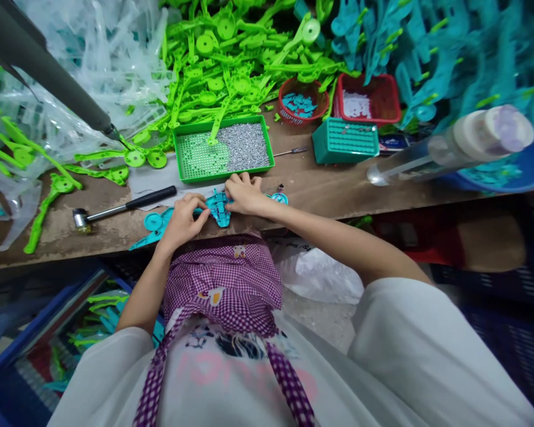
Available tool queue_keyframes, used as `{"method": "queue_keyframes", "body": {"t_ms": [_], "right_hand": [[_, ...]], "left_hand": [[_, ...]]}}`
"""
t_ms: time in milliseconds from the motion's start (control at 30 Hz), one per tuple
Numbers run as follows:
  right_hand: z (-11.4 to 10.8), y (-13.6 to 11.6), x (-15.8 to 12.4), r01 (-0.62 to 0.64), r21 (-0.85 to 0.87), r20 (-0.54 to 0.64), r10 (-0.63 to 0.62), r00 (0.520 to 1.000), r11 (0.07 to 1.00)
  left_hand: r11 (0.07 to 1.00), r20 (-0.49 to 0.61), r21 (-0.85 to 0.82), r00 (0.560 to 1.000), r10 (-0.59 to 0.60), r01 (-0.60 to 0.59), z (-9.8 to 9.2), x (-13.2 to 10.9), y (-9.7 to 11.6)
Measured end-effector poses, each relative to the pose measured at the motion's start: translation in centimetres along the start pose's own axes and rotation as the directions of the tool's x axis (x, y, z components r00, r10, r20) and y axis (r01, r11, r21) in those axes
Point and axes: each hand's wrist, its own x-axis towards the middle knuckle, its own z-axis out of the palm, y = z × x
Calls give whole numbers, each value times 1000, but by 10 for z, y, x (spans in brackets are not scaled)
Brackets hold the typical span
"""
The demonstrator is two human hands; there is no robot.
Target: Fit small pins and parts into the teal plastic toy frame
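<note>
My left hand [184, 218] and my right hand [245, 194] both grip a teal plastic part [218, 207] at the front edge of the wooden workbench [329, 187]. More of the teal piece, with a round disc [153, 222], sticks out to the left of my left hand. A green tray [180, 155] just behind my hands holds a heap of small silvery metal bits. A hammer [124, 206] with a black handle lies on the bench to the left of my left hand.
Green plastic parts [222, 65] are piled at the back, teal ones [427, 53] at the right, clear bags [93, 59] at the left. Two red baskets [374, 98], a teal box [345, 140] and a lying bottle [449, 148] stand right. A blue crate [22, 350] sits below left.
</note>
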Motion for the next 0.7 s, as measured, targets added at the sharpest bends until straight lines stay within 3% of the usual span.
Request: {"method": "queue_keyframes", "body": {"t_ms": [200,300,400,500,600,700], "right_hand": [[1,9,-5,60,148,21,-64,998,987],[-2,20,-4,120,195,9,-124,992,973],[-8,36,-1,232,248,14,-243,970,941],[-15,52,-5,355,286,23,-377,926,890],[-16,57,-27,349,174,-173,-320,931,921],[-4,52,-63,181,128,-450,-106,887,975]], "left_hand": [[973,-41,-220,996,-83,72,-7,-3,-9],[912,-169,-394,966,-197,117,-10,-2,-10],[934,-325,-299,898,-295,198,-14,-3,-8],[945,-385,-136,863,-327,298,-22,-7,-10],[888,-372,-307,816,-442,342,-29,-11,-21],[784,-297,-510,784,-545,352,-36,-13,-36]]}}
